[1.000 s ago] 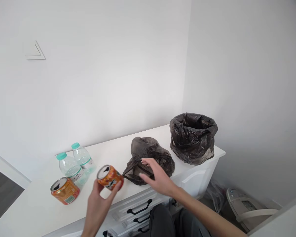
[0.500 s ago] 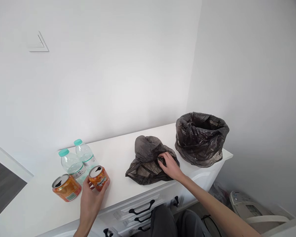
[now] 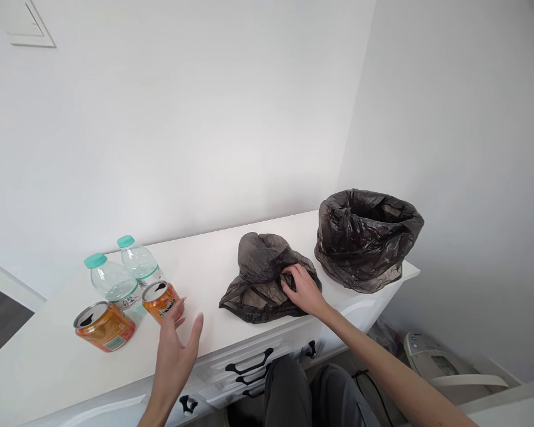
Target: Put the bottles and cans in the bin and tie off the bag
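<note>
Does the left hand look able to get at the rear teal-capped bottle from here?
Probably, from above: the nearer orange can stands between the left hand and the rear bottle, but nothing covers its cap.

The short orange metal can with a silver top (image 3: 156, 292), beside the left hand (image 3: 180, 343), bears the brand name "MIRINDA" in dark slanting capitals; the last letters are hard to make out beside the fingers. On the other short orange-and-red metal can (image 3: 98, 323), a pale green rectangular panel with barcode-like stripes (image 3: 114, 343) shows, its digits too small to read. The nearer clear plastic bottle with a mint-green cap (image 3: 111, 277) carries a label with dark Chinese characters (image 3: 130, 299), too blurred to read surely. Print on the farther clear plastic bottle, also mint-capped (image 3: 137, 259), is illegible.
</note>
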The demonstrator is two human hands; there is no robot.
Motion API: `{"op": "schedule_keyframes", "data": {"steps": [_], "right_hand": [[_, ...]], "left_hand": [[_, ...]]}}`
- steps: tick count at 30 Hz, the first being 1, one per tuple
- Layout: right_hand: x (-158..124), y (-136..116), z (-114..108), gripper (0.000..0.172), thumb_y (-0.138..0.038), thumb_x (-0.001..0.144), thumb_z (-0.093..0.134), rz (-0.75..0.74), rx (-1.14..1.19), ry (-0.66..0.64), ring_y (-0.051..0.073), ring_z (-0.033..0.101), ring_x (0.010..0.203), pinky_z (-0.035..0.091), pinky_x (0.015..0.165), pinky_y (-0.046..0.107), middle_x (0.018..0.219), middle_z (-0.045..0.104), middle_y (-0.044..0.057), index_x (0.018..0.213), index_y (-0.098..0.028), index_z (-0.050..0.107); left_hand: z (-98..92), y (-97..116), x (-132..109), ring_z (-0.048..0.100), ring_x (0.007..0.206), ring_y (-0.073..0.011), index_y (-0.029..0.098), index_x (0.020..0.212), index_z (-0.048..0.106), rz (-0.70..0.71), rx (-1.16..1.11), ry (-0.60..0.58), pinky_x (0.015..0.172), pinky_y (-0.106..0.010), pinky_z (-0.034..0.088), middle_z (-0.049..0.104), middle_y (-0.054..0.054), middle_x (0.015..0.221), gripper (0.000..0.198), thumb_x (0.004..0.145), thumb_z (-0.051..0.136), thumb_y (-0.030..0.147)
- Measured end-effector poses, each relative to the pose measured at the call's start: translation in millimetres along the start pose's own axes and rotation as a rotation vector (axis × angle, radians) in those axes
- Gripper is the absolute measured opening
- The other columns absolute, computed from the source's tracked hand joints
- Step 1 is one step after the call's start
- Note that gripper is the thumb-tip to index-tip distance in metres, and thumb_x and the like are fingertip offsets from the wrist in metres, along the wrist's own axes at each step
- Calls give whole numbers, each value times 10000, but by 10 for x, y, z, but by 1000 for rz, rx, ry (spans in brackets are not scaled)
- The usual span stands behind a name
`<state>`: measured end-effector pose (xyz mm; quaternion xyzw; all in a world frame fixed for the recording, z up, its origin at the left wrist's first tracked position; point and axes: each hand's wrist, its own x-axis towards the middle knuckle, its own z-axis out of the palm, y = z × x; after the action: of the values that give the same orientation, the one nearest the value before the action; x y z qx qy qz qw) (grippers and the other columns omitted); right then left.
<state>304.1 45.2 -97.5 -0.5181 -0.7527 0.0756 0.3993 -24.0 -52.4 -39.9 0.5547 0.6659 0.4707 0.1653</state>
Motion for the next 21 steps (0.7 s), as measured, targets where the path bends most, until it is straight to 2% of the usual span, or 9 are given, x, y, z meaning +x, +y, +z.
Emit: {"op": "schedule_keyframes", "data": {"steps": [5,9,12,16,21], "right_hand": [[5,-23,-19,205,-276,971,513,21,-1,5,289,605,1113,520,965,433,1138,621,111,1150,-209,586],[6,-13,-20,193,-266,965,511,25,13,20,287,609,1111,517,971,431,1128,625,105,1135,-220,591],[8,-5,-16,183,-266,967,508,28,21,19,287,605,1111,514,975,432,1124,623,104,1125,-224,589],[10,7,-9,177,-260,965,509,32,24,23,287,601,1112,508,982,431,1120,618,104,1120,-223,586],[-2,18,0,177,-254,960,515,30,23,27,286,599,1113,506,987,433,1122,620,102,1117,-226,592]], "left_hand": [[-49,-192,311,587,1264,-381,189,1336,565,107,101,-23,1014,-559,529,523,-184,1443,698,823,603,661],[-130,-331,447,650,1143,-372,200,1266,604,85,159,-103,920,-543,563,580,-167,1355,678,802,592,693],[-242,-368,536,664,1139,-347,218,1198,631,78,156,-152,958,-515,548,641,-139,1305,606,818,587,687],[-373,-384,623,685,1116,-303,222,1211,622,52,83,-230,1012,-487,535,670,-121,1298,596,818,625,671],[-391,-393,632,693,1118,-294,219,1191,627,51,22,-213,1031,-480,534,701,-116,1241,575,820,646,658]]}}
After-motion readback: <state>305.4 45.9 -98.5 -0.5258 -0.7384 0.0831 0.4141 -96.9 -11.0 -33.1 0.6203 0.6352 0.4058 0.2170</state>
